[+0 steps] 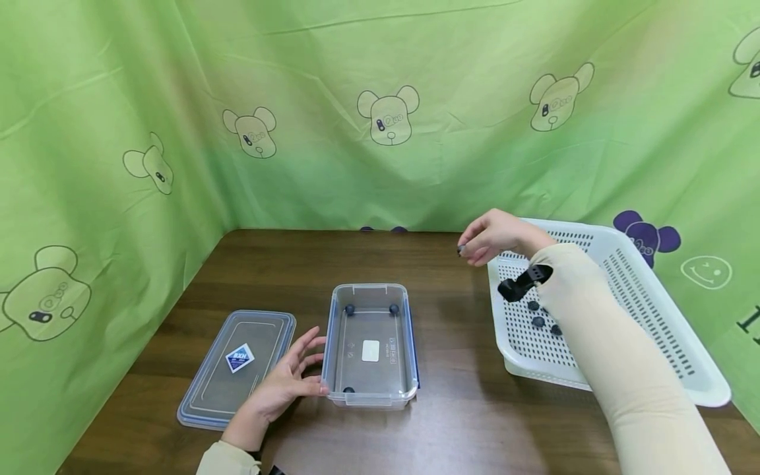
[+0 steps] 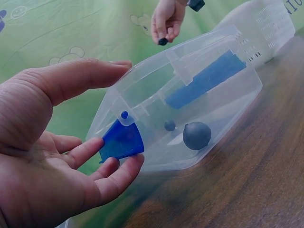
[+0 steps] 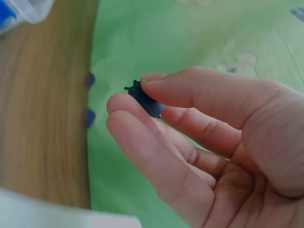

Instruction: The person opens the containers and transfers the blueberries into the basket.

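Observation:
My right hand (image 1: 495, 237) is raised by the basket's far left corner, pinching a dark blueberry (image 3: 146, 100) between thumb and fingertips; its small crown shows in the right wrist view. At the left side of a clear plastic container (image 1: 356, 340), my left hand (image 1: 287, 379) rests with spread, relaxed fingers. Its thumb touches the rim near the front corner, and its fingertips meet a blue side clip (image 2: 122, 140). Inside the container lie blueberries (image 1: 394, 309), two at the far end and one near the front.
To the right stands a white perforated basket (image 1: 647, 290) with several blueberries (image 1: 538, 322), partly hidden by my right forearm. A clear lid with a blue edge (image 1: 261, 330) lies left of the container. Behind the wooden table (image 1: 297, 264) hangs a green patterned cloth (image 1: 320, 158).

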A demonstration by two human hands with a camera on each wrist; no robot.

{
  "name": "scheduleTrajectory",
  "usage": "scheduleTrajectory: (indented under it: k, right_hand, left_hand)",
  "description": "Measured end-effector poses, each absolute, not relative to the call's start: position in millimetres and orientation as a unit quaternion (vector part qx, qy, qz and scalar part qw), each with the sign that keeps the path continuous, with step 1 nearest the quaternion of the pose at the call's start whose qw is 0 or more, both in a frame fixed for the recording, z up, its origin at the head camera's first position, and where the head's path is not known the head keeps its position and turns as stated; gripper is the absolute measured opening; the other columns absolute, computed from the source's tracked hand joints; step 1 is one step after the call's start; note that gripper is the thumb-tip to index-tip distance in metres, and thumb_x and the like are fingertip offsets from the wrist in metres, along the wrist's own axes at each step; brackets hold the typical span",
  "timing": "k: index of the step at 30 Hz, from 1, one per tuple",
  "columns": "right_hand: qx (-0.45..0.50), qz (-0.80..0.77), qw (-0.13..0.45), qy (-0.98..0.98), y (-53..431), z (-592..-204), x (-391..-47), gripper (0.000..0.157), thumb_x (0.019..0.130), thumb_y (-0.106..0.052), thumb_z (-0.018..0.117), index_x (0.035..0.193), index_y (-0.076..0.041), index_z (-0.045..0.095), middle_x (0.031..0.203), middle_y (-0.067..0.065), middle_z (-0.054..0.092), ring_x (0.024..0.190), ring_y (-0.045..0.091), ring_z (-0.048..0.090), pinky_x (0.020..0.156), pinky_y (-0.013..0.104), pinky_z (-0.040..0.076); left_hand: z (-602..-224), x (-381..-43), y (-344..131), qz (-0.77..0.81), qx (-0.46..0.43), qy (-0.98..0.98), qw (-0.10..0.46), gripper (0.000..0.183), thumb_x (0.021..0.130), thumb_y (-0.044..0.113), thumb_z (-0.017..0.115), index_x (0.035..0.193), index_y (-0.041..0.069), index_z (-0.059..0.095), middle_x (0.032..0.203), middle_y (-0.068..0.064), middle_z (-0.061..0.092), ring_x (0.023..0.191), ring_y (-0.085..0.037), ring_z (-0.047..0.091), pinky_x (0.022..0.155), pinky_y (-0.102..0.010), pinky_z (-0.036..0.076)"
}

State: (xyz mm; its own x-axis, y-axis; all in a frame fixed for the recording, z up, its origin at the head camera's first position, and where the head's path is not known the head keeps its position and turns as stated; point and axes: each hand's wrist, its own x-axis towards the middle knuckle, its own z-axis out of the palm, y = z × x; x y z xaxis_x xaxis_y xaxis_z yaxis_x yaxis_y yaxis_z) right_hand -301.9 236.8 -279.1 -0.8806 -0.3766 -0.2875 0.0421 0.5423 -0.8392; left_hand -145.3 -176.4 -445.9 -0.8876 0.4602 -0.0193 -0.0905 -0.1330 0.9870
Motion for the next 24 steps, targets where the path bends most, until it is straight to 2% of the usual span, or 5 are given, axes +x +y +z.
scheduleTrajectory:
  k: [5, 11, 17, 24]
  right_hand:
    - [-0.072, -0.494, 0.212, 0.84, 269, -280, -303, 0.024, 0.087, 0.005, 0.067, 0.108, 0.016, 0.063, 0.081, 0.016, 0.071, 0.071, 0.022, 0.071, 0.073, 0.038, 0.059]
    - [-0.036, -0.532, 0.212, 0.819, 309, -290, -302, 0.011, 0.089, 0.007, 0.065, 0.099, 0.005, 0.069, 0.083, 0.012, 0.072, 0.073, 0.02, 0.071, 0.075, 0.035, 0.059]
    - [-0.004, -0.554, 0.231, 0.8, 343, -308, -302, 0.021, 0.093, 0.007, 0.058, 0.092, -0.01, 0.072, 0.085, 0.007, 0.072, 0.077, 0.019, 0.071, 0.078, 0.034, 0.058]
    - [0.044, -0.573, 0.266, 0.774, 371, -330, -302, 0.022, 0.095, 0.006, 0.055, 0.09, -0.009, 0.071, 0.084, 0.007, 0.072, 0.079, 0.018, 0.071, 0.08, 0.033, 0.057]
  left_hand:
    - [-447, -146, -177, 0.741, 0.146, 0.628, 0.187, 0.109, 0.074, -0.008, 0.077, 0.156, -0.005, 0.005, 0.154, -0.03, 0.015, 0.13, -0.036, 0.032, 0.097, -0.033, 0.047]
    - [-448, -147, -177, 0.743, 0.151, 0.626, 0.185, 0.109, 0.073, -0.009, 0.076, 0.156, -0.005, 0.005, 0.153, -0.03, 0.015, 0.129, -0.034, 0.033, 0.097, -0.033, 0.047]
    - [-448, -147, -176, 0.744, 0.148, 0.626, 0.183, 0.109, 0.073, -0.009, 0.076, 0.156, -0.005, 0.004, 0.153, -0.03, 0.015, 0.13, -0.036, 0.032, 0.097, -0.033, 0.047]
    - [-447, -147, -176, 0.742, 0.147, 0.626, 0.186, 0.109, 0.074, -0.008, 0.077, 0.156, -0.005, 0.004, 0.154, -0.03, 0.015, 0.131, -0.038, 0.031, 0.097, -0.034, 0.046]
